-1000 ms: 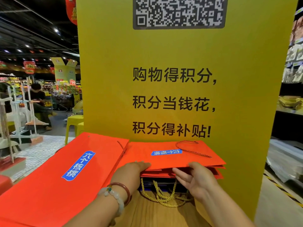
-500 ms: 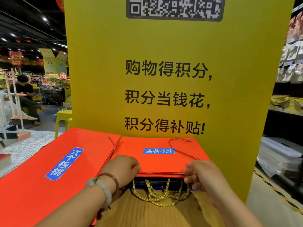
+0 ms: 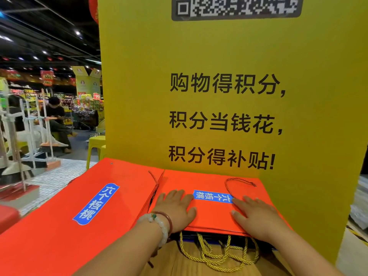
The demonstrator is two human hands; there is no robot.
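Both palms flat, fingers straight, gripping nothing: left hand (image 3: 175, 208) and right hand (image 3: 256, 218) press on the orange bag stack (image 3: 199, 182), which lies against the foot of the yellow sign board (image 3: 219, 56). Larger orange bag (image 3: 59, 226) abuts the stack at the board's left corner. Gold cord handles (image 3: 219, 255) spill from under the stack onto the wooden counter (image 3: 179, 265). Yellow stool (image 3: 95, 142) stands past the board's left edge

The flat orange paper bag (image 3: 211, 216) (blue label up) tops a stack on the wooden counter.

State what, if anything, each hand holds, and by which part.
Nothing is gripped: left hand and right hand lie flat on the top face of the red paper bag.
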